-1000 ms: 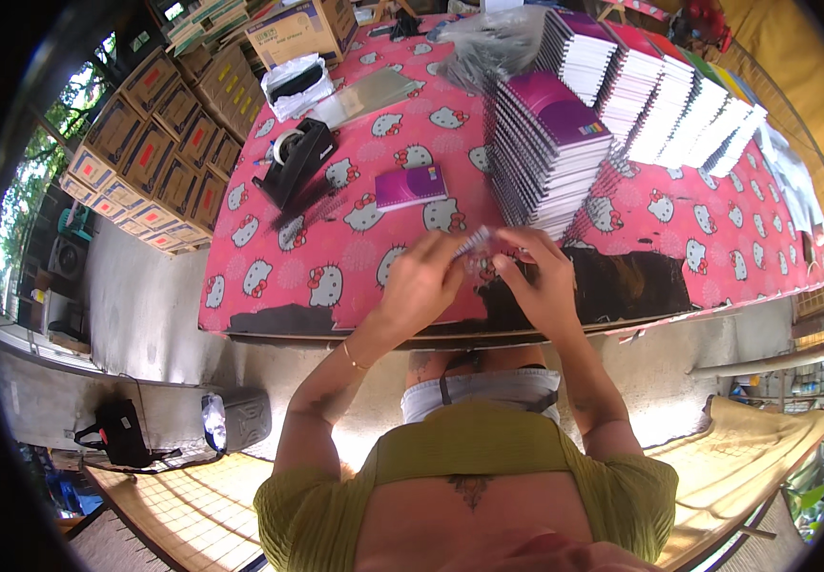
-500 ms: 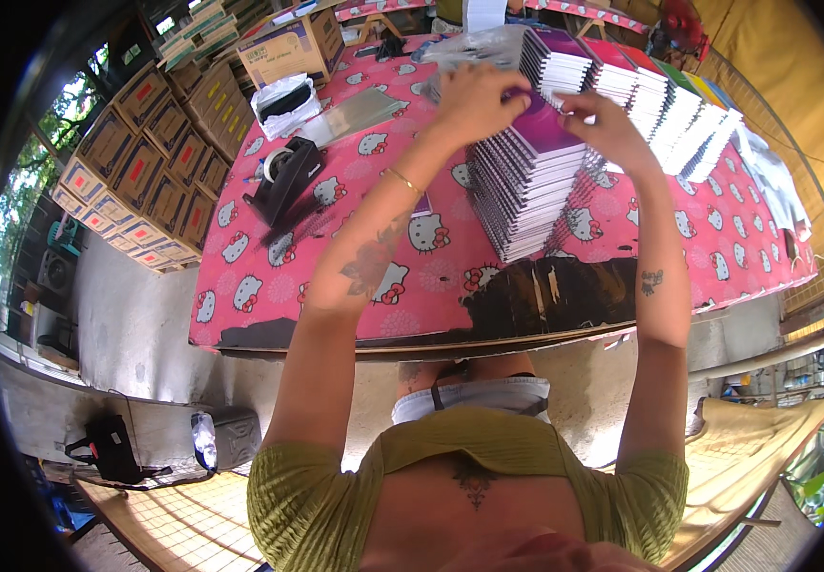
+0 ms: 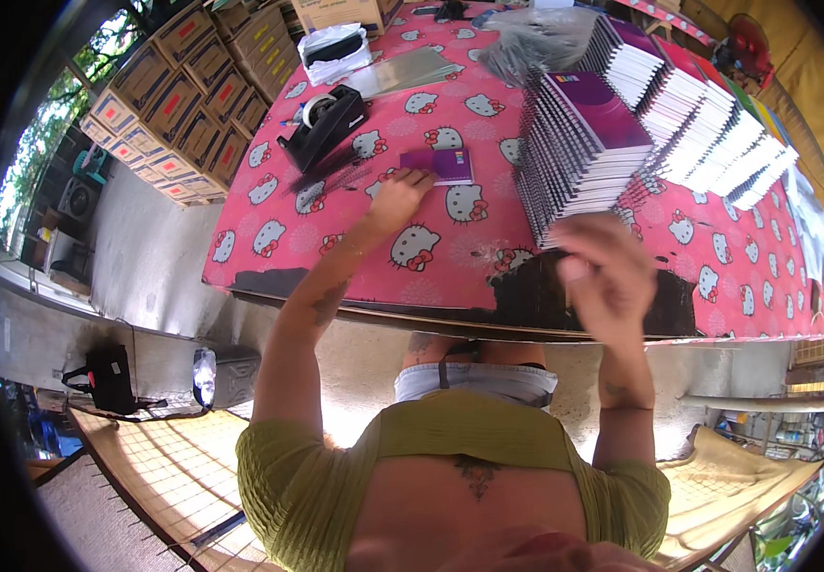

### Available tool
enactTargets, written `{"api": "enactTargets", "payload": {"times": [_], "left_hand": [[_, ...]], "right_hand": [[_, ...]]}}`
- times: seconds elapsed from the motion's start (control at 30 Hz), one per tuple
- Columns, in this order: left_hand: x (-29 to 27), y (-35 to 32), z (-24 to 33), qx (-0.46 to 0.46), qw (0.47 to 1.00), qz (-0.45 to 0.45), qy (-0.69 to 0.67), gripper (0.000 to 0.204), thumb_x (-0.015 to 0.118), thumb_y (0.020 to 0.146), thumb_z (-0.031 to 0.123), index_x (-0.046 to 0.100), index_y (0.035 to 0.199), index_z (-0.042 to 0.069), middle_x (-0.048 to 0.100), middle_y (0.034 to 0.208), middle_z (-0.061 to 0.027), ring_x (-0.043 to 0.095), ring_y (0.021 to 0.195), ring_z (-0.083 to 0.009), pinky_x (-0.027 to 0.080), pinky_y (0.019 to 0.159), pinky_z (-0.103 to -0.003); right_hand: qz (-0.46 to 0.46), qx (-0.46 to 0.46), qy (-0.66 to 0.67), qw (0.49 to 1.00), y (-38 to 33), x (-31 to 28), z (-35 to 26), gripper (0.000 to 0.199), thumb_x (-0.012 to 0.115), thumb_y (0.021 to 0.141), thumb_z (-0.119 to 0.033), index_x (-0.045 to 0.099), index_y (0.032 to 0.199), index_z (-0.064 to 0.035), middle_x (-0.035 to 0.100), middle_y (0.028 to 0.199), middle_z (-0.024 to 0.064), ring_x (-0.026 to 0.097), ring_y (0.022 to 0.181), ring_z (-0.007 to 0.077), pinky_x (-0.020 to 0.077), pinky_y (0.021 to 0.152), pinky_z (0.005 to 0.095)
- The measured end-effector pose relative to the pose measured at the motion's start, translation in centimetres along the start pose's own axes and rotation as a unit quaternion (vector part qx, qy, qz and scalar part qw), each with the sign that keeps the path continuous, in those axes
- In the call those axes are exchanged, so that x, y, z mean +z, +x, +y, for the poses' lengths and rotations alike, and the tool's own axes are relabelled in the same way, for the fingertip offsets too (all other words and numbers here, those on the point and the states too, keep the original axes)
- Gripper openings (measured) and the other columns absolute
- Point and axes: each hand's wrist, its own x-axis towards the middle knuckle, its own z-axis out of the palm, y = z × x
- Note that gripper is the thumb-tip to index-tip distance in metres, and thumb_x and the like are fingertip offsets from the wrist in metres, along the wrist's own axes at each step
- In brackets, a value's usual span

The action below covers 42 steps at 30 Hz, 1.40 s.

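Note:
My left hand [image 3: 401, 198] is at the left end of a small purple notebook [image 3: 450, 166] lying on the table. Its fingers are closed over the near left corner of the cover; the thumb is hidden. My right hand [image 3: 607, 272] is raised over the near table edge, in front of a tall stack of spiral-bound notebooks [image 3: 579, 157]. Motion smears its fingers, so I cannot make out whether anything is in them. The stack has a purple cover on top, with black spiral bindings and white page edges showing, and it leans slightly.
More spiral notebook stacks [image 3: 689, 114] with coloured covers stand behind on the right. A black tape dispenser [image 3: 324, 127], a white bag [image 3: 334, 55] and clear plastic [image 3: 538, 48] lie on the pink patterned table [image 3: 326, 267]. Brown cartons [image 3: 178, 105] are piled at the left.
Both hands have left the top of the notebook stack. My left hand has come down to the small notebook, and my right hand has drawn back toward me. The view has shifted.

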Motion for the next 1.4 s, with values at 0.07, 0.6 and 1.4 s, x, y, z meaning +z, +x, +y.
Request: {"api": "enactTargets", "payload": {"times": [0.07, 0.6, 1.4], "left_hand": [[-1.2, 0.6, 1.0, 0.013, 1.0, 0.009, -0.001, 0.035, 0.061, 0.077, 0.007, 0.063, 0.112, 0.006, 0.065, 0.102, -0.0112, 0.064, 0.092, -0.0275, 0.053, 0.079, -0.037], [-2.7, -5.2, -7.1, -0.243, 0.963, 0.079, 0.082, 0.019, 0.063, 0.087, 0.019, 0.068, 0.1, 0.007, 0.062, 0.096, -0.0111, 0.06, 0.091, -0.0324, 0.048, 0.079, -0.046], [-8.4, -4.0, 9.6, -0.231, 0.895, 0.083, -0.373, 0.023, 0.069, 0.084, 0.005, 0.071, 0.107, 0.004, 0.067, 0.086, -0.0123, 0.069, 0.07, -0.0207, 0.055, 0.061, -0.029]], "right_hand": [[-0.068, 0.059, 0.046, 0.995, -1.8, 3.3, 1.8, 0.031, 0.07, 0.081, -0.004, 0.066, 0.111, -0.0001, 0.067, 0.103, 0.0146, 0.065, 0.09, 0.0282, 0.0519, 0.078, 0.0342], [0.052, 0.356, 0.133, 0.923, -11.3, 9.9, 12.1, 0.037, 0.071, 0.08, 0.003, 0.056, 0.114, -0.0009, 0.065, 0.098, 0.008, 0.06, 0.088, 0.0123, 0.0482, 0.078, 0.0255], [-0.048, 0.379, 0.197, 0.903, -11.2, 9.6, 12.9, 0.028, 0.063, 0.092, -0.005, 0.065, 0.119, -0.001, 0.067, 0.103, 0.0043, 0.059, 0.089, 0.008, 0.0493, 0.078, 0.0235]]}}
